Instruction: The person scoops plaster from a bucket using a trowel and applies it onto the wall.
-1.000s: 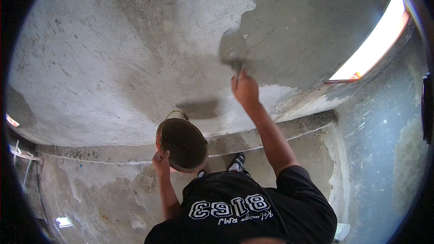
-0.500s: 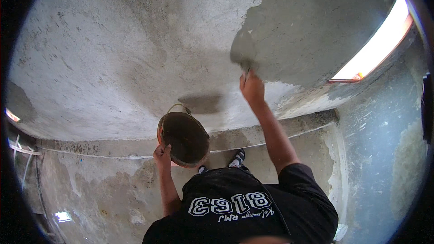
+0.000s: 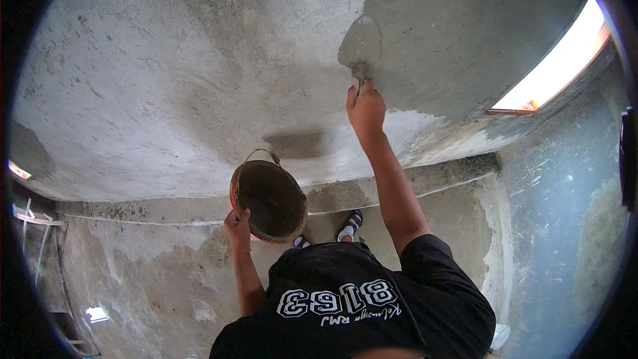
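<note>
My left hand [image 3: 238, 226] grips the rim of an orange-red bucket [image 3: 271, 203], tilted so its dark, mortar-stained inside faces me. A thin handle loops over the bucket's far side. With my right hand [image 3: 366, 108] I hold a trowel [image 3: 359, 70] by its handle, fingers wrapped round it. The trowel's blade lies against the wall [image 3: 266, 46], smeared grey and hard to tell from the plaster. It is at the edge where the darker, wet-looking plaster [image 3: 465, 33] on the right meets the paler bare wall on the left.
To the right is a bright window opening [image 3: 555, 60] with a reddish sill. A bluish, patchy side wall [image 3: 551, 226] stands beyond it. My sandalled feet [image 3: 349, 225] rest on the stained concrete floor [image 3: 166, 272]. Some poles [image 3: 41, 249] show at the far left.
My right hand and the trowel have moved slightly up and left along the plaster edge. The bucket stays nearly where it was in my left hand.
</note>
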A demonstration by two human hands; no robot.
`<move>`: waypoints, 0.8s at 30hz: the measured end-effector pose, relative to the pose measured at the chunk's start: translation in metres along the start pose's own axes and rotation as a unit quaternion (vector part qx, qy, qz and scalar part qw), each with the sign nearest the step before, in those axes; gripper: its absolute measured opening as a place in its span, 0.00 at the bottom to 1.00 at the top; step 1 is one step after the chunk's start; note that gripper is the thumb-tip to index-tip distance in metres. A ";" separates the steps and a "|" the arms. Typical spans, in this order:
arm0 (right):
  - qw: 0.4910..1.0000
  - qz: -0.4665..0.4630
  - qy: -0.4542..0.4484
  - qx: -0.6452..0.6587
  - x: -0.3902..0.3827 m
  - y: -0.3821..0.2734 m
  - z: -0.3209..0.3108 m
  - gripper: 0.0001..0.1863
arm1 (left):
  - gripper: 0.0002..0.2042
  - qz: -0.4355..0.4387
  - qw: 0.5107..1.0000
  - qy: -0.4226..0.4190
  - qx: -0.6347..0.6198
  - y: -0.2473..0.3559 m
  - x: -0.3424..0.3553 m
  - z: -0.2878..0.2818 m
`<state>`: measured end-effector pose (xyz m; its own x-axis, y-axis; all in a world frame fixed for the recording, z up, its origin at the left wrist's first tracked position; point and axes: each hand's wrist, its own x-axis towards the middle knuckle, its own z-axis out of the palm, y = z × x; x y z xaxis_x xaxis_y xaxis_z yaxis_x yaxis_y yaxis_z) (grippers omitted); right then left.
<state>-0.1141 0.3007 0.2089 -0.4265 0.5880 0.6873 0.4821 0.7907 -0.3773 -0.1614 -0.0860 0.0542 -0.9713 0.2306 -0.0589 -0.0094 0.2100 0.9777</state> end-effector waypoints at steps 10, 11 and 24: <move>0.915 0.108 -0.385 -0.053 -0.189 0.052 0.010 0.25 | 0.14 -0.035 0.999 0.037 0.006 0.008 -0.013 -0.011; 0.903 0.133 -0.406 -0.031 -0.207 0.061 0.006 0.23 | 0.14 -0.015 0.999 0.017 -0.028 0.009 -0.014 -0.011; 0.706 0.458 -0.359 0.404 -0.256 0.059 -0.086 0.23 | 0.12 0.059 0.991 0.047 0.106 0.014 -0.004 -0.004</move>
<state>0.0893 0.1826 0.0639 -0.6370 0.6204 -0.4575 0.3379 -0.3087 -0.8891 -0.1584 -0.0876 0.0694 -0.9804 0.1785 0.0830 0.1472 0.3845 0.9113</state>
